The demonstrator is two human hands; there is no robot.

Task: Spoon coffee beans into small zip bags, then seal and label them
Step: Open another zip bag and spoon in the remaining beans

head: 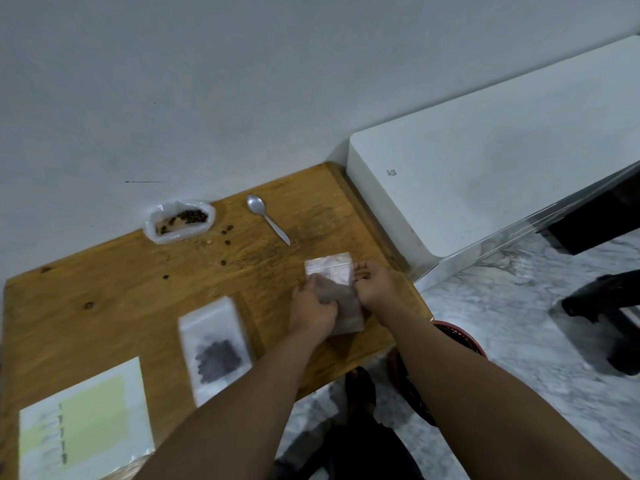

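Both hands hold a small clear zip bag (332, 271) near the right edge of the wooden table (121, 289). My left hand (311, 306) grips its lower left side, my right hand (375, 284) its right edge. The bag looks empty. A second zip bag (214, 348) with dark coffee beans lies flat to the left. An open white plastic bag of coffee beans (180, 220) sits at the back by the wall. A metal spoon (266, 216) lies on the table beside it, bowl up. A label sheet (83, 420) lies at the front left.
Several loose beans (225, 244) are scattered on the wood near the bean bag. A white bench or counter (485, 174) adjoins the table on the right. A red basket (457, 337) stands on the marble floor below the table's right edge.
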